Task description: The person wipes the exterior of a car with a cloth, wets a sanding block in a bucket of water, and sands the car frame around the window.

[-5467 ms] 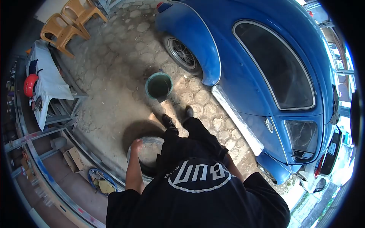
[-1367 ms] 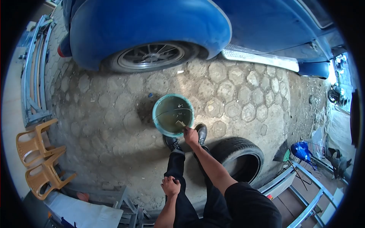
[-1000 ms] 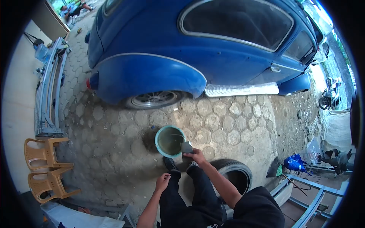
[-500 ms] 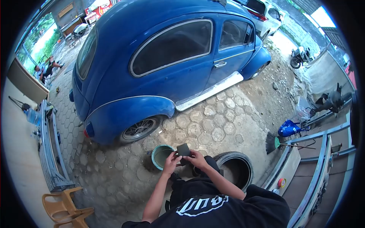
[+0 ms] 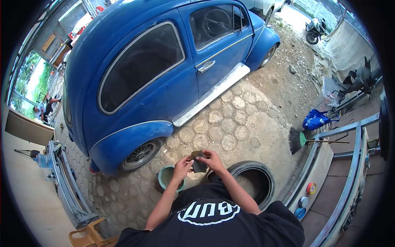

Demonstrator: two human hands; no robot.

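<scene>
Where left hand [image 5: 182, 167] and right hand [image 5: 212, 160] meet: dark sheet [image 5: 199, 166], gripped in both hands' fingers.
Beside left forearm: bucket [image 5: 165, 176], partly hidden.
Right of right forearm: tyre [image 5: 269, 181].
Beyond both hands: car [image 5: 181, 88].

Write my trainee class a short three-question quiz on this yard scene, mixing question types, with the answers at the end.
1. True or false: the left hand and the right hand both touch the dark flat piece.

2. Multiple choice: which of these is nearest the broom?
A) the orange chair
B) the blue bag
C) the car's rear wheel

3. Fill the gap: the bucket stands to the person's left, while the tire lies to the person's ____.

Key: 1 true; 2 B; 3 right
</scene>
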